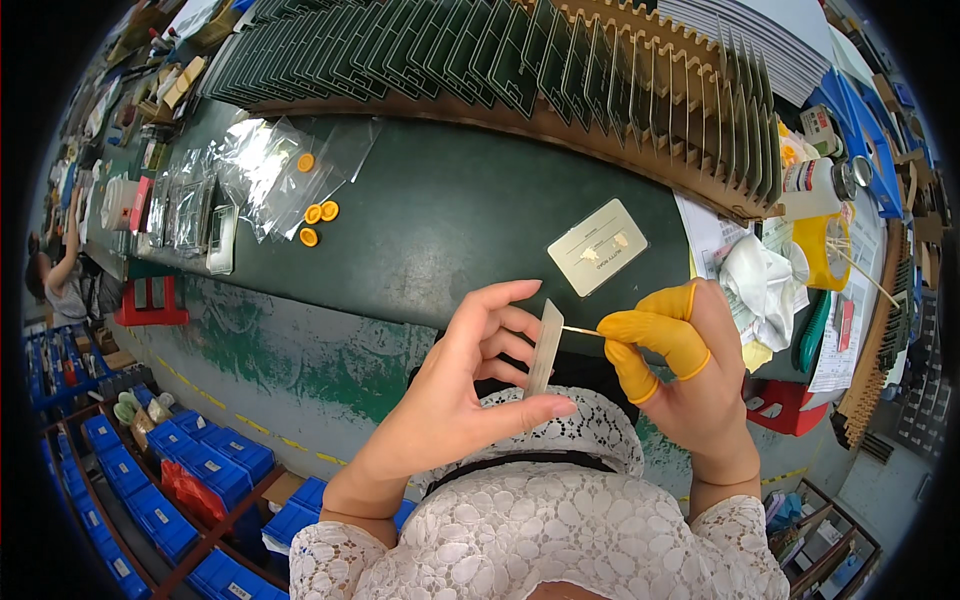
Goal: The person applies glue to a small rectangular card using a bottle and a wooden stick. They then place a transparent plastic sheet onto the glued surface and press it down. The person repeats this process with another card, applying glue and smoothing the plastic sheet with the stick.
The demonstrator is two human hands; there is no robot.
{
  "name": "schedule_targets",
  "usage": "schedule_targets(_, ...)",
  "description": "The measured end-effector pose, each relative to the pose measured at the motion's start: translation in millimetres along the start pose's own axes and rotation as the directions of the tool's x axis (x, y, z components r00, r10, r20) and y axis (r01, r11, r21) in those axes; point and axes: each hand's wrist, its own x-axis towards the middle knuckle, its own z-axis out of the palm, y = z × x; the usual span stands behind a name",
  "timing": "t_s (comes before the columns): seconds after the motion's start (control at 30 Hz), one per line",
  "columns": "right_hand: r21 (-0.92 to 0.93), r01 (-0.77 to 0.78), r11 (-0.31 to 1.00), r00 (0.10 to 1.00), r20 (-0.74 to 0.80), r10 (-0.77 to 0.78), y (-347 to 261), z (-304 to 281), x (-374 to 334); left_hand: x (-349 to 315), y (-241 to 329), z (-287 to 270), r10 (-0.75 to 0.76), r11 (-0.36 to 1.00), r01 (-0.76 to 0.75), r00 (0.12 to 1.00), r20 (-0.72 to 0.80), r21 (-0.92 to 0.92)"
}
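Observation:
My left hand [455,385] grips a thin flat plate [544,350] by its edges, tilted almost edge-on above the near edge of the table, so its face hardly shows. My right hand [700,375] wears yellow finger cots on some fingers and pinches a thin wooden stick [582,331]. The stick's far end meets the plate's right side; whether a cotton tip is there I cannot tell. Just beyond both hands, a pale rounded-corner plate [590,262] with dark print and light patches lies flat on the green table [440,220].
A long brown slotted rack [640,150] of upright dark plates spans the back. Several yellow finger cots [313,214] and clear plastic bags [270,165] lie left. At right are a bottle [815,188], a yellow container [822,250] and a crumpled white cloth [762,278].

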Motion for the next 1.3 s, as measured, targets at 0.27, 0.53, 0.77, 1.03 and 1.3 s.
schedule_targets(0.27, -0.012, -0.014, 1.0, 1.0, -0.006, 0.014, 0.4, -1.0, 0.7, 0.1, 1.2, 0.1, -0.008, 1.0, 0.008, 1.0, -0.001, -0.005)
schedule_targets(0.53, -0.016, -0.008, 1.0, 1.0, 0.007, 0.008, 0.4, -1.4, 0.0, 0.3, 1.1, 0.1, -0.007, 1.0, 0.007, 1.0, 0.0, 0.0)
schedule_targets(0.77, -0.011, -0.024, 1.0, 1.0, 0.0, 0.024, -0.9, -0.7, 0.4, 0.6, 0.0, -0.1, -0.001, 1.0, 0.001, 1.0, -0.004, -0.006)
schedule_targets(1.03, -0.022, -0.03, 0.999, 1.0, -0.007, 0.03, -2.1, -1.8, 1.1, 0.5, 0.0, 0.1, 0.003, 1.0, -0.003, 1.0, -0.005, -0.012)
schedule_targets(1.3, -0.028, -0.022, 0.999, 1.0, -0.004, 0.022, -3.4, -3.3, 2.9, 0.7, -1.5, -0.3, 0.02, 1.0, -0.019, 1.0, -0.006, 0.021)
